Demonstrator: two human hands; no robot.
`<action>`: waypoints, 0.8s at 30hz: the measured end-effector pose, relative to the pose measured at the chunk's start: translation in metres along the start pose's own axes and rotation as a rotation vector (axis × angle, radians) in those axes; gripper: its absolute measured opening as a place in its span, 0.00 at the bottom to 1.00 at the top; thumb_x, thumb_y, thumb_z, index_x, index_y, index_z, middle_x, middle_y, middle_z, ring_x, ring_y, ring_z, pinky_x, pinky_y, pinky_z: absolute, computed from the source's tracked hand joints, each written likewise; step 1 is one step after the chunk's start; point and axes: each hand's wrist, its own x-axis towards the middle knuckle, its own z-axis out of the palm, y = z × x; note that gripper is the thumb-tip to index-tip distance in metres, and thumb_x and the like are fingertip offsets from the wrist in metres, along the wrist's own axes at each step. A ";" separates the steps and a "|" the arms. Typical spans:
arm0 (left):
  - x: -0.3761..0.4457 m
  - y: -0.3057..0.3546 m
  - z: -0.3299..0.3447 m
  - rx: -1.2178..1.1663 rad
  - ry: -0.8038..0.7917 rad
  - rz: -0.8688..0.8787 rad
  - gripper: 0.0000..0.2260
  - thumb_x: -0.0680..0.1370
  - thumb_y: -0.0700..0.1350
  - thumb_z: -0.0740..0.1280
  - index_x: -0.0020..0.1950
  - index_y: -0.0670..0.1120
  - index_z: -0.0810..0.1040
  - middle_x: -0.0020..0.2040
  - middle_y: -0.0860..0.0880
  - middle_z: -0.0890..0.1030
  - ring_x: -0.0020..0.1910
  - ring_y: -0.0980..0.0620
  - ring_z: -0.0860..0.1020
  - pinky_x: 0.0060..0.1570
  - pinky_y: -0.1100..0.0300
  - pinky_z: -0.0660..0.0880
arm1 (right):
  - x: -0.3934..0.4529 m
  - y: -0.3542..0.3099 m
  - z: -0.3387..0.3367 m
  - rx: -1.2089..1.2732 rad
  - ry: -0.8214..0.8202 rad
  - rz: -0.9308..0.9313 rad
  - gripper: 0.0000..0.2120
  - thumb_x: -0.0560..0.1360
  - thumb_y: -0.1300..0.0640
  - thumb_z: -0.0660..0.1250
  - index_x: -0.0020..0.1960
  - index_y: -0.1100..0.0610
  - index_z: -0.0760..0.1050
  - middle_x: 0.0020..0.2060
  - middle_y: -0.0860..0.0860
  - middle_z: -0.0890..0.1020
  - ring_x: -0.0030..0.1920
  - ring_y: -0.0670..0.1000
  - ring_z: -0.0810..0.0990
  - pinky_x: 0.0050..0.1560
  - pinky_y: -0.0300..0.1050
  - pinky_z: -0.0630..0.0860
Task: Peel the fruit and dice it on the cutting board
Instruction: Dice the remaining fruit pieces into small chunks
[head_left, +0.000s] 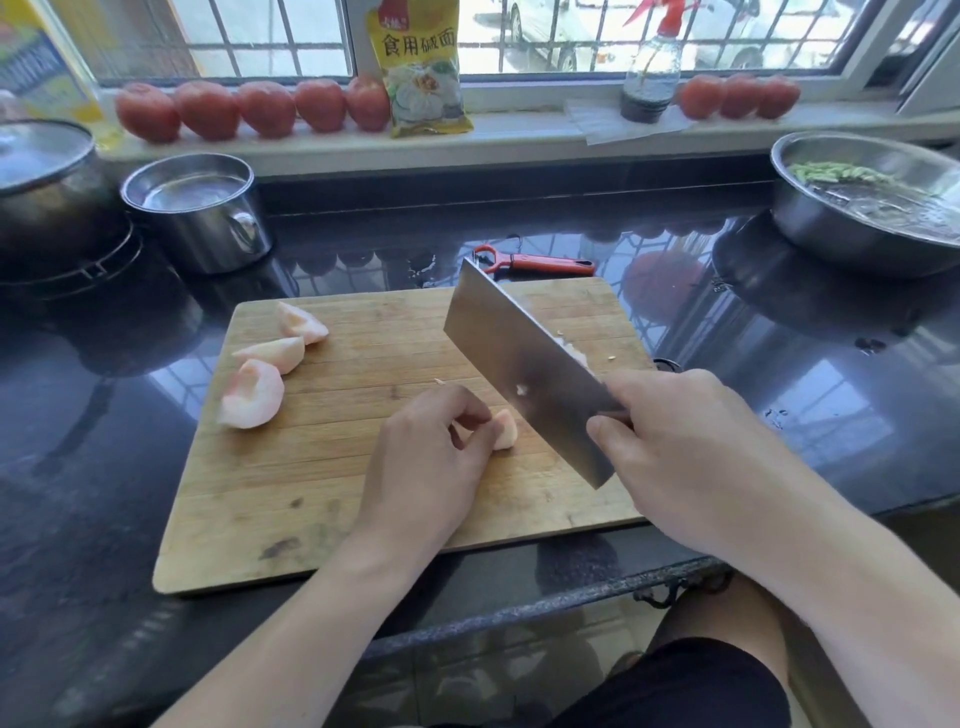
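A small peeled fruit piece (505, 429), pale with a pink blush, lies on the wooden cutting board (332, 488), a little right of the board's middle. The left hand (431, 457) holds it from the left side with curled fingertips, and the knuckles are bent over it. The right hand (691, 457) is closed around the handle of a cleaver (524, 364); the handle itself is hidden inside the fist. The wide blade is tilted, its far tip reaches toward the back edge of the board, and its near corner is just right of the held piece. I cannot tell if the cutting edge touches the board. Small white bits of fruit stick on the blade.

Three larger peeled wedges (270, 358) lie in a loose row near the left back corner of the board, well apart from the hands. The front left part of the board is bare wood with some dark stains. The board sits on a dark glossy counter (104, 467), with its front edge close to the counter's rim.

Just behind the board lies an orange peeler (535, 264). Further out stand a steel pot (200, 208) at the left and a steel basin (872, 208) with green vegetables at the right. Tomatoes (249, 109) stand in a row on the windowsill.
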 end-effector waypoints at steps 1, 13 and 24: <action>0.000 0.000 0.000 -0.003 -0.003 0.001 0.07 0.77 0.51 0.75 0.41 0.54 0.81 0.41 0.58 0.81 0.41 0.58 0.76 0.44 0.60 0.73 | -0.001 -0.002 0.000 -0.019 -0.009 -0.001 0.16 0.82 0.50 0.59 0.37 0.51 0.63 0.38 0.48 0.74 0.38 0.49 0.73 0.31 0.45 0.67; -0.001 -0.003 0.002 -0.023 -0.008 0.009 0.08 0.77 0.49 0.76 0.40 0.53 0.80 0.40 0.56 0.80 0.40 0.57 0.75 0.43 0.59 0.70 | -0.007 -0.004 -0.002 -0.039 -0.024 0.038 0.15 0.81 0.51 0.59 0.37 0.52 0.63 0.37 0.49 0.73 0.37 0.48 0.71 0.33 0.46 0.70; -0.002 0.000 0.001 -0.012 -0.010 -0.004 0.08 0.77 0.49 0.76 0.41 0.52 0.80 0.41 0.57 0.80 0.42 0.57 0.75 0.45 0.58 0.72 | -0.008 -0.007 0.000 -0.056 -0.020 0.011 0.16 0.81 0.51 0.60 0.36 0.52 0.62 0.36 0.48 0.72 0.35 0.46 0.70 0.31 0.45 0.67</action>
